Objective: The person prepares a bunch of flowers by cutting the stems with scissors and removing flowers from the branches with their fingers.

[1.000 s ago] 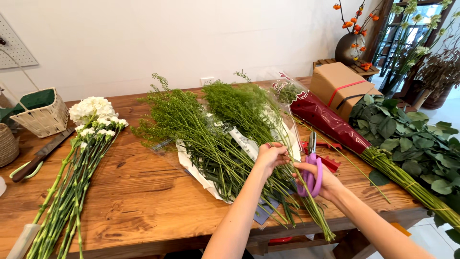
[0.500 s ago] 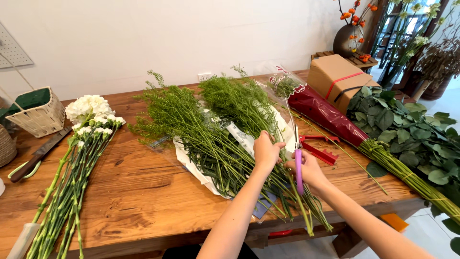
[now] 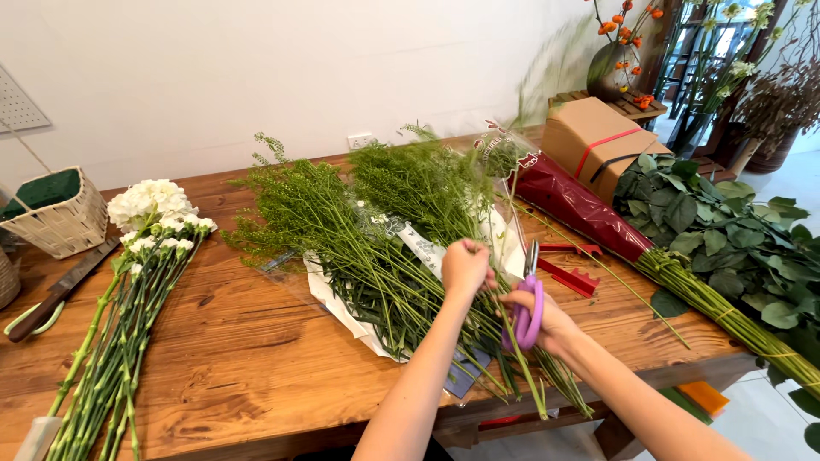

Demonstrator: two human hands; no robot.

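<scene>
- Wooden table (image 3: 222, 367), head view: it fills the frame from the left edge to the right, with its near edge running along the bottom right.
- Left hand (image 3: 465, 266) is closed in a fist around one thin green stem (image 3: 504, 209), which rises blurred toward the wall. The hand sits over the feathery green bunches (image 3: 376, 230) lying on white wrapping paper (image 3: 342, 307).
- Right hand (image 3: 547, 323) grips purple-handled scissors (image 3: 527, 307), fingers through the loops. The blades point up beside the held stem, just right of the left hand; whether they are parted is hard to tell, as they appear edge-on.
- Surroundings, left: white carnations (image 3: 149, 209) with long stems reaching the bottom edge, a knife (image 3: 60, 290), and a wicker basket (image 3: 55, 218) with green foam.
- Surroundings, right: a dark red sleeve of flowers (image 3: 581, 209), red strips (image 3: 568, 273), a leafy bundle (image 3: 726, 248) overhanging the table edge, a cardboard box (image 3: 594, 141) with a red band, and a vase of orange berries (image 3: 611, 60).
- Open room: bare wood lies between the carnations and the wrapping paper.
- Obstructions: both forearms cover the lower stem ends of the green bunches.
- Cut off: the carnation stems, the leafy bundle and the basket run out of frame.
</scene>
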